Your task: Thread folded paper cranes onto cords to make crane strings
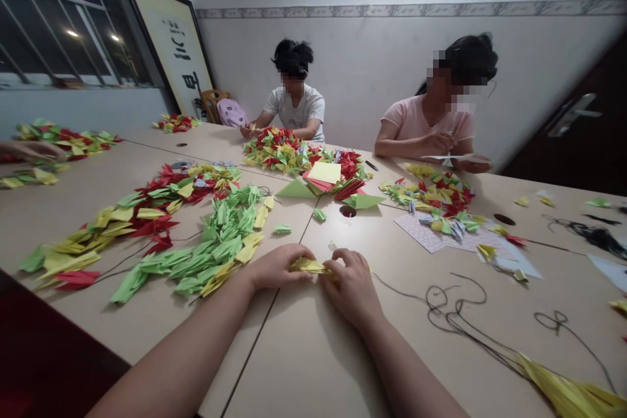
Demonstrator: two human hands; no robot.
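Observation:
My left hand (pixel 284 265) and my right hand (pixel 353 281) meet over the table in front of me, both closed on a yellow folded paper piece (pixel 310 266). It looks like a paper crane, partly covered by my fingers. A dark cord (pixel 399 289) runs off to the right from beside my right hand. Left of my left hand lies a strand of green folded paper cranes (pixel 210 251) with yellow ones along its edge. Two loose green pieces, one of them a small folded paper (pixel 283 229), lie just beyond my hands.
Square paper sheets (pixel 325 173) rest before a mixed heap of cranes (pixel 277 149). Another heap (pixel 435 192) lies right, near patterned sheets (pixel 422 231). Loose cord (pixel 453 313) and a yellow bundle (pixel 568 388) occupy the near right. Two people sit opposite; another person's hand (pixel 36 151) shows far left.

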